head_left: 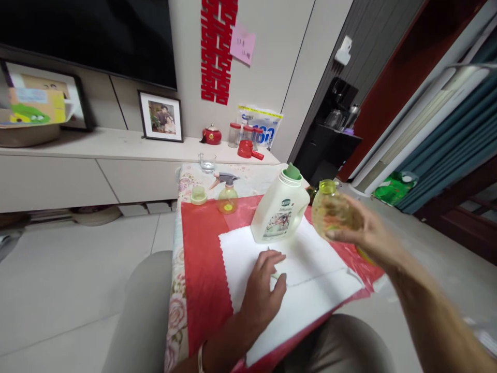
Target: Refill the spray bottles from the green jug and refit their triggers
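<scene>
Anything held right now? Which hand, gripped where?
The right hand grips a small yellow-green bottle around its body, with the neck clear of the fingers. The left hand holds nothing that shows; it rests on the white cloth.

Spray bottle [227,196] and green lid [198,195] were placed at the far edge of the red cloth [202,259] on the surface, with a glass [207,162] behind. White jug [280,210] was stood to their right. Framed photo [160,116], red teapot [212,134] and jars [234,134] were lined up on the sideboard [116,142]. Pink note [243,44] was stuck beside a red paper cutout [216,49].
</scene>
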`<state>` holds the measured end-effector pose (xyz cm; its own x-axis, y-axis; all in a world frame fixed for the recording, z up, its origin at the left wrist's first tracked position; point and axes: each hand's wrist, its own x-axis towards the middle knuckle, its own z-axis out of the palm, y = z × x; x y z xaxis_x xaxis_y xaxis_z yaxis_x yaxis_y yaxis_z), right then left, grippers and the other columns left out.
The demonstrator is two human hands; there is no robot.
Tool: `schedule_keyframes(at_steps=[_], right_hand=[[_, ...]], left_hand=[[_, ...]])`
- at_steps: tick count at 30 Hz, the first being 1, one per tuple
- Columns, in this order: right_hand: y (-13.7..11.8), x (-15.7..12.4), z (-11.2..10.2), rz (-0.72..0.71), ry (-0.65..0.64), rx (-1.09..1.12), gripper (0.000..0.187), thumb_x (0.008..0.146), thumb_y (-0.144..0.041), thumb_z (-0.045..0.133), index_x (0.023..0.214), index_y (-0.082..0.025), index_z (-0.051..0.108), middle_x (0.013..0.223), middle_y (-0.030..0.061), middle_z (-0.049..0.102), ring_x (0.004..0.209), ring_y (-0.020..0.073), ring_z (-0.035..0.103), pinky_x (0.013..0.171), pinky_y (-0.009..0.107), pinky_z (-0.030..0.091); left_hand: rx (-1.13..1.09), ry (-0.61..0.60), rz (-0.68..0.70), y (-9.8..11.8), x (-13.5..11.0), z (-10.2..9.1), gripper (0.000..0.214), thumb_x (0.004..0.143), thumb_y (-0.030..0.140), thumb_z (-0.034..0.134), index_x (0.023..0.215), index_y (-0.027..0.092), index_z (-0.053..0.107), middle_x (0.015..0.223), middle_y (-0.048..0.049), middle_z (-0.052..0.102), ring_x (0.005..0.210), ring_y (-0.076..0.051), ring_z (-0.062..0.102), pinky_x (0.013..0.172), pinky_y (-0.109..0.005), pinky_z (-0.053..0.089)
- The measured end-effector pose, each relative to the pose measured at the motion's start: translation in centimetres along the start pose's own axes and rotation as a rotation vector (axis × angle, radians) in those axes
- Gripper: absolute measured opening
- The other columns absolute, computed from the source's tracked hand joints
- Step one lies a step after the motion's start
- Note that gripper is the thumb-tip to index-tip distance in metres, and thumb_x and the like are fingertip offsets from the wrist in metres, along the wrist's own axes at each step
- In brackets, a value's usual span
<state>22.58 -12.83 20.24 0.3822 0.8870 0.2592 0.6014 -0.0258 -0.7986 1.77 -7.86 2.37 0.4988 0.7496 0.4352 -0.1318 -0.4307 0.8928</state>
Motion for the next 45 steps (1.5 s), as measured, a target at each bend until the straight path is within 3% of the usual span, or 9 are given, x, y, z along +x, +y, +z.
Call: schedule_keyframes(at_steps=[3, 8, 13, 18, 29, 32, 36, 41, 45], right_hand=[[1.6, -4.4, 5.1, 0.196, -0.188, 0.286, 0.09, 0.065, -0.036, 0.088, 0.144, -0.029, 0.046, 0.142, 0.0091, 0.056, 0.126, 0.0284, 0.056, 0.1, 0.044, 0.05], [1.8, -7.6, 11.2, 0.128, -0.358, 0.366, 0.089, 0.076, -0.035, 0.081, 0.152, -0.03, 0.037, 0.15, 0.0083, 0.048, 0.136, 0.0267, 0.048, 0.116, 0.048, 0.037], [3.4, -6.1, 10.7, -0.08, -0.51, 0.082, 0.071, 0.085, -0.033, 0.072, 0.15, -0.028, 0.043, 0.148, 0.0079, 0.049, 0.132, 0.025, 0.05, 0.109, 0.042, 0.045], [7.0, -4.2, 11.7, -0.262, -0.41, -0.57, 0.043, 0.087, -0.007, 0.053, 0.128, -0.019, 0.062, 0.123, 0.0106, 0.064, 0.111, 0.0253, 0.052, 0.097, 0.042, 0.046], [7.8, -4.2, 13.4, -0.277, -0.441, -0.794, 0.036, 0.088, -0.002, 0.041, 0.113, -0.015, 0.065, 0.099, 0.0132, 0.065, 0.094, 0.0267, 0.051, 0.081, 0.037, 0.045], [8.0, -4.0, 13.1, -0.263, -0.401, -0.793, 0.035, 0.087, -0.003, 0.04, 0.109, -0.014, 0.065, 0.094, 0.0141, 0.065, 0.094, 0.0279, 0.056, 0.079, 0.038, 0.047], [7.3, -3.5, 10.8, -0.252, -0.282, -0.688, 0.044, 0.092, -0.016, 0.046, 0.136, -0.015, 0.051, 0.112, 0.0155, 0.065, 0.099, 0.0265, 0.061, 0.083, 0.041, 0.052], [2.8, -3.4, 7.0, -0.119, 0.141, 0.192, 0.045, 0.084, -0.035, 0.071, 0.127, -0.026, 0.061, 0.116, 0.0065, 0.068, 0.092, 0.021, 0.067, 0.081, 0.04, 0.057], [-1.8, -3.5, 5.7, -0.12, 0.424, 0.575, 0.032, 0.074, -0.028, 0.08, 0.105, -0.026, 0.071, 0.114, 0.0032, 0.067, 0.096, 0.0188, 0.065, 0.072, 0.032, 0.058]], left_hand=[[-0.24, -0.011, -0.19, 1.7, 0.3, -1.1, 0.047, 0.088, 0.029, 0.06, 0.134, 0.021, 0.052, 0.136, -0.015, 0.054, 0.118, -0.029, 0.06, 0.092, -0.044, 0.055], [-0.719, -0.122, -0.383, 3.5, 0.3, -3.3, 0.069, 0.085, 0.043, 0.071, 0.144, 0.023, 0.041, 0.134, -0.0128, 0.061, 0.122, -0.031, 0.061, 0.101, -0.043, 0.051], [-0.61, -0.045, -0.53, 3.4, 0.0, -6.2, 0.075, 0.069, 0.037, 0.087, 0.132, 0.021, 0.05, 0.119, -0.0118, 0.069, 0.108, -0.029, 0.067, 0.09, -0.038, 0.053], [-0.446, 0.182, -0.584, 3.1, -0.1, -8.3, 0.083, 0.063, 0.039, 0.088, 0.134, 0.02, 0.05, 0.118, -0.0112, 0.07, 0.107, -0.028, 0.067, 0.091, -0.037, 0.053], [-0.266, 0.223, -0.571, 2.2, -0.4, -9.6, 0.082, 0.068, 0.042, 0.082, 0.138, 0.019, 0.047, 0.126, -0.0116, 0.067, 0.112, -0.028, 0.066, 0.095, -0.039, 0.052], [-0.251, 0.219, -0.561, 2.1, -0.5, -9.7, 0.082, 0.069, 0.041, 0.082, 0.139, 0.02, 0.046, 0.13, -0.0118, 0.065, 0.115, -0.028, 0.064, 0.097, -0.04, 0.051], [-0.208, 0.196, -0.571, 2.0, -0.7, -9.6, 0.08, 0.069, 0.041, 0.081, 0.139, 0.021, 0.046, 0.13, -0.0112, 0.064, 0.115, -0.029, 0.063, 0.098, -0.041, 0.05], [-0.175, 0.146, -0.567, 1.6, -0.8, -8.4, 0.08, 0.065, 0.035, 0.082, 0.135, 0.02, 0.047, 0.122, -0.0099, 0.066, 0.107, -0.028, 0.065, 0.092, -0.041, 0.052], [-0.087, 0.103, -0.539, 1.8, -1.0, -7.6, 0.077, 0.066, 0.031, 0.08, 0.135, 0.022, 0.049, 0.131, -0.0118, 0.06, 0.117, -0.03, 0.06, 0.097, -0.043, 0.05]])
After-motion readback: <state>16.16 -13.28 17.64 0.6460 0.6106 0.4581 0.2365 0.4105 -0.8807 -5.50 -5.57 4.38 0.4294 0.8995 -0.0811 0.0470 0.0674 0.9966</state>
